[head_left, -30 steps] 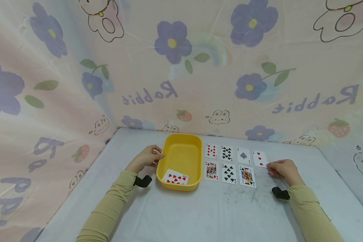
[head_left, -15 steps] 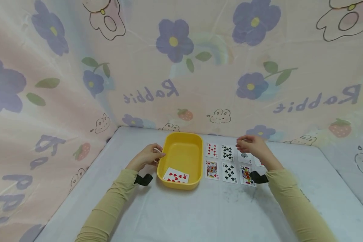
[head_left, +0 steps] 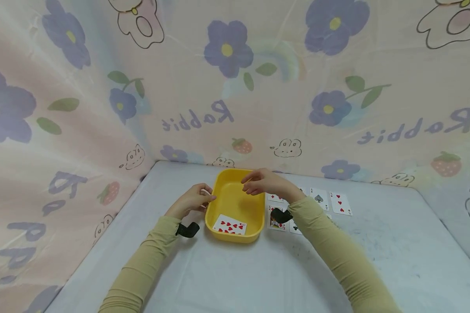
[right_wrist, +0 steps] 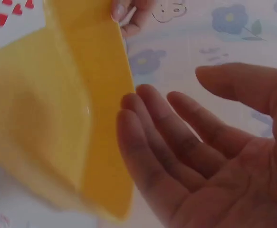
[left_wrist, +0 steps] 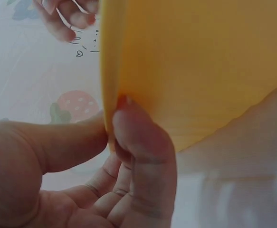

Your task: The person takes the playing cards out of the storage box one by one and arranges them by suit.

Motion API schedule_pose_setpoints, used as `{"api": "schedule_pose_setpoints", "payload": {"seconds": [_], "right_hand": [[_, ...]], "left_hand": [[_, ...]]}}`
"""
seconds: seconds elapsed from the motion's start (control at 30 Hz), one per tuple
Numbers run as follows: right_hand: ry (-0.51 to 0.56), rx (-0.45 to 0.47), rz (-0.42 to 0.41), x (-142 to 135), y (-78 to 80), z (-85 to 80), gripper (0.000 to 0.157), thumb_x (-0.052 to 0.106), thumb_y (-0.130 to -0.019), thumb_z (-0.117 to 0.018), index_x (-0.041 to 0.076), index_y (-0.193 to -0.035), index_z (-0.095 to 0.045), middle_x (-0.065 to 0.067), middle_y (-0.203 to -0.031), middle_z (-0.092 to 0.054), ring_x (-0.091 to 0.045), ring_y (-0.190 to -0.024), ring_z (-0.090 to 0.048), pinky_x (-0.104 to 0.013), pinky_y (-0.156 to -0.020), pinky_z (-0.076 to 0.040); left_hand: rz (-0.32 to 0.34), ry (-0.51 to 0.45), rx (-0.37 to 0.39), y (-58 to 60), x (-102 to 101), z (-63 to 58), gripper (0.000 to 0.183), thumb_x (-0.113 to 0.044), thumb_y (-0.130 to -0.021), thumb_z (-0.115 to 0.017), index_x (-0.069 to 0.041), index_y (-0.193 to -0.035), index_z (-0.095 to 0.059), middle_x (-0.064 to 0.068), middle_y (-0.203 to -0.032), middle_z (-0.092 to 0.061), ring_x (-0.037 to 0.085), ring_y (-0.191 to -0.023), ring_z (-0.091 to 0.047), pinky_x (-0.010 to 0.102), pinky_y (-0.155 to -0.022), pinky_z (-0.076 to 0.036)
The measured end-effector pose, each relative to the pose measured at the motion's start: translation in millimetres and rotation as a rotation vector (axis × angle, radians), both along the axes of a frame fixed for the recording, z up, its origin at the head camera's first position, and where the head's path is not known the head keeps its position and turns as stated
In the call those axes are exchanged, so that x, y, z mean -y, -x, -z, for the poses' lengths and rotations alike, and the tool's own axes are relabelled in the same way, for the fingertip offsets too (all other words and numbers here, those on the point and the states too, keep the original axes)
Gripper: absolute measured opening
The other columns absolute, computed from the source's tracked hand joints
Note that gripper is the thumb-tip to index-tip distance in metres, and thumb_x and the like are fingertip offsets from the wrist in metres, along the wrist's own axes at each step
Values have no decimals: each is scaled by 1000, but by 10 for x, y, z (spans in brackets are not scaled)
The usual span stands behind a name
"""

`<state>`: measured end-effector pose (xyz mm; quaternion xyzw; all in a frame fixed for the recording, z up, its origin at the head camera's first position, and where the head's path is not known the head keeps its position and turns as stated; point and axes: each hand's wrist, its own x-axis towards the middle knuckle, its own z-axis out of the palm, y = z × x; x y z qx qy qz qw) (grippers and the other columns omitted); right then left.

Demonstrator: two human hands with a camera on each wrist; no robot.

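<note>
Left hand [head_left: 191,201] pinches the yellow tray [head_left: 235,202] by its rim; right hand [head_left: 269,184], fingers loose, empty, hovers above; heart card [head_left: 229,225] lies inside, near end; a knocked rim could tilt the tray, sliding the card.

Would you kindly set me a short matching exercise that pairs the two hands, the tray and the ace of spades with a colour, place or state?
1. Left hand
2. Right hand
3. Tray
4. Ace of spades

A. Yellow
B. Beside the three of hearts
C. Pinching the tray's rim
D. No object in its fingers

Pairs: 1-C, 2-D, 3-A, 4-B
</note>
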<state>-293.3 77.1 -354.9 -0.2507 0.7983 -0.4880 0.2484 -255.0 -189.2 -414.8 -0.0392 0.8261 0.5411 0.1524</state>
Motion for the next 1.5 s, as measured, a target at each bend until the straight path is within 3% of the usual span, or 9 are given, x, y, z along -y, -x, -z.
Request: {"api": "schedule_pose_setpoints", "payload": {"seconds": [0.17, 0.6, 0.9, 1.17, 1.5], "right_hand": [[-22, 69, -44, 185, 45, 99, 37, 10, -95, -56, -10, -127, -52, -27, -116, -61, -43, -106, -58, -46, -90, -49], [-157, 226, -85, 480, 51, 356, 36, 11, -91, -61, -7, -121, -57, -22, -110, -65, -36, -100, -63, -42, -85, -53], [-267, 237, -103, 522, 16, 393, 22, 13, -90, -64, 1, -109, -64, -18, -99, -68, -33, -91, -66, -41, -79, -54], [-282, 280, -107, 535, -44, 386, 30, 10, -87, -68, 0, -114, -59, -18, -95, -68, -33, -88, -67, -42, -79, -55], [-400, 191, -173, 574, -30, 401, 25, 14, -84, -74, 7, -107, -67, -6, -87, -64, -19, -79, -57, -33, -74, -54]], "left_hand": [[6, 7, 4, 15, -9, -4, 32, -17, -93, -65, -1, -117, -50, 12, -90, -61, 18, -68, -57, 35, -65, -56], [-10, 9, 12, -5, -14, -18, 28, -16, -94, -64, -3, -113, -50, 13, -91, -62, 19, -69, -58, 31, -60, -55], [5, -6, 9, -8, -15, -27, 30, -15, -94, -63, -1, -116, -49, 13, -90, -62, 18, -69, -58, 33, -62, -56], [15, -4, 4, -9, -3, -38, 31, -16, -93, -64, 0, -116, -49, 13, -90, -62, 18, -69, -58, 36, -66, -57], [2, -13, 2, -13, -19, -27, 27, -14, -94, -63, -2, -113, -49, 16, -93, -62, 17, -68, -57, 34, -63, -56]]}}
